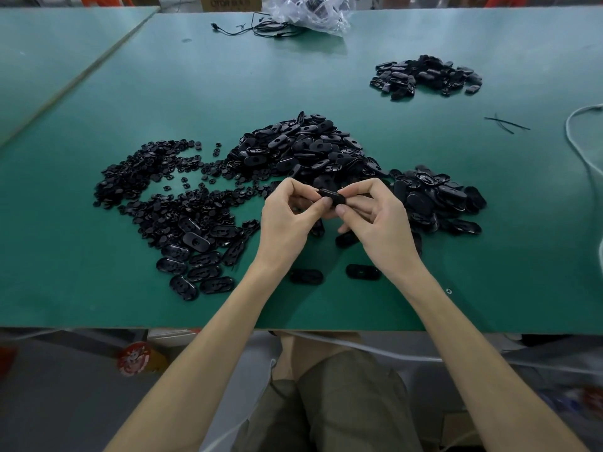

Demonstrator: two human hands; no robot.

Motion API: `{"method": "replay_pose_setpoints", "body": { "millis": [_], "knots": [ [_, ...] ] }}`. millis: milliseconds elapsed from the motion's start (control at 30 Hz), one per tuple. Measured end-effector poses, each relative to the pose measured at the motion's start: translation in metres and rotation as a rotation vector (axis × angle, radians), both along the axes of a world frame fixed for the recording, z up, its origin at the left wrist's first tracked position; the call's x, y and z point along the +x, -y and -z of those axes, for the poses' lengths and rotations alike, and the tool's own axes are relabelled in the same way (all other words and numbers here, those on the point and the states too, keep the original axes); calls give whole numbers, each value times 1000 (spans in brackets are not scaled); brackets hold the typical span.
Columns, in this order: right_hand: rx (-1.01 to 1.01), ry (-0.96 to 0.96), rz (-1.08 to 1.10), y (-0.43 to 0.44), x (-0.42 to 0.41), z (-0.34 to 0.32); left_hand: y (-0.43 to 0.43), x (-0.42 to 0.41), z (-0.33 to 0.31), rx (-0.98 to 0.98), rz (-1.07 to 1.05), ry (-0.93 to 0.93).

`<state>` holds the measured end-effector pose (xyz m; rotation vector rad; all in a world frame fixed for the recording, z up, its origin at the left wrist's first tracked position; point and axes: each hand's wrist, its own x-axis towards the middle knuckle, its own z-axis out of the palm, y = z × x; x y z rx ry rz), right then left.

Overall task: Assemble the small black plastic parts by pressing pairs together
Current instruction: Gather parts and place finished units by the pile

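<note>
Two bare hands meet at the frame's centre: the left hand (pixel 287 220) and right hand (pixel 375 220) both pinch one small black oval plastic part (pixel 331 196) above the green table (pixel 98 272). Behind them spread heaps of loose black parts (pixel 293 148); a smaller pile (pixel 424 76) lies upper right.

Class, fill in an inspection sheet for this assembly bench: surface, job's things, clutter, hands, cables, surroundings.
Surface: green table.
Job's things: black oval part held above the table; central heap of ovals; small round pieces spread at left; right heap; far pile at back right.
Clutter: clear plastic bag at far edge; black ties at right.
Hands: left hand and right hand both pinch the oval part.
Cables: black cable by the bag; white cable at right edge.
Surroundings: cardboard box behind the table; red round object below it.
</note>
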<state>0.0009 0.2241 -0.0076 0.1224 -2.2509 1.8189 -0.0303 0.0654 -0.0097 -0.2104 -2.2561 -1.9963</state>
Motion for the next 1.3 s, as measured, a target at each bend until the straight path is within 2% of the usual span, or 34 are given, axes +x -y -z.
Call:
{"method": "replay_pose_setpoints", "body": {
  "millis": [433, 667, 1000, 1300],
  "knots": [
    [96, -8, 50, -2, -1, -2, 2, 2, -4, 89, 28, -95],
    [126, 40, 24, 1, -1, -2, 3, -4, -1, 145, 186, -11],
    [149, 10, 31, 0, -2, -1, 4, -4, -3, 132, 255, -28],
    [111, 3, 12, 0, -3, 1, 5, -4, -2, 61, 179, -106]
  ]
}}
